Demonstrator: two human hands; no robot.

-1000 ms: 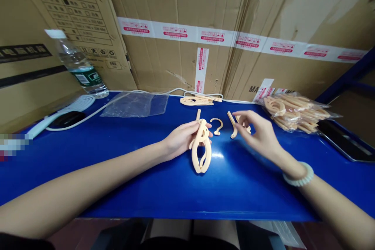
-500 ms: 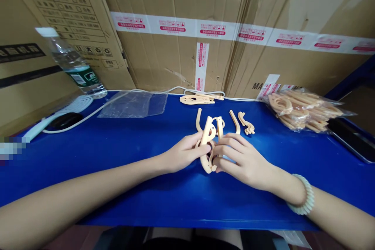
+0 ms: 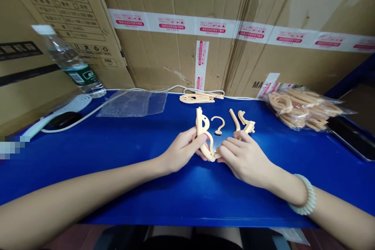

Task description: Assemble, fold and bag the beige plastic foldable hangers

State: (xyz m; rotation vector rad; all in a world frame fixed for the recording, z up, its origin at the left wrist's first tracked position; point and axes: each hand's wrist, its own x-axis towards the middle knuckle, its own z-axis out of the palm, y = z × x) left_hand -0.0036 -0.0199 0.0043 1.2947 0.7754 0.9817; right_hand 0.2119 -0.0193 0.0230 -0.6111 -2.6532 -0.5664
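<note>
My left hand (image 3: 183, 148) is closed around one arm of a peach plastic folding hanger (image 3: 200, 125), thumb across its curved part. My right hand (image 3: 246, 160) pinches the hanger's other arm (image 3: 248, 128), which sticks out beyond the fingers. The two arms spread apart and meet low between the hands; the fingers partly hide that joint. Just beyond, a loose hanger hook (image 3: 218, 132) lies on the blue table (image 3: 164, 199). Beside the right hand lies a bent peach piece (image 3: 234, 119), with a wavy peach piece (image 3: 241, 115) partly behind the held arm.
A folded peach hanger (image 3: 196, 98) lies at the back by a white cable (image 3: 175, 87). On the right are a clear bag of peach hangers (image 3: 307, 105) and a dark phone (image 3: 354, 139). A flat plastic bag (image 3: 134, 104) and a water bottle (image 3: 82, 74) occupy the left. Cardboard boxes (image 3: 175, 58) stand behind.
The hanger's two arms, close together before, are now spread wide. My right hand has swung its arm outward to the right. The hook on the table is now uncovered.
</note>
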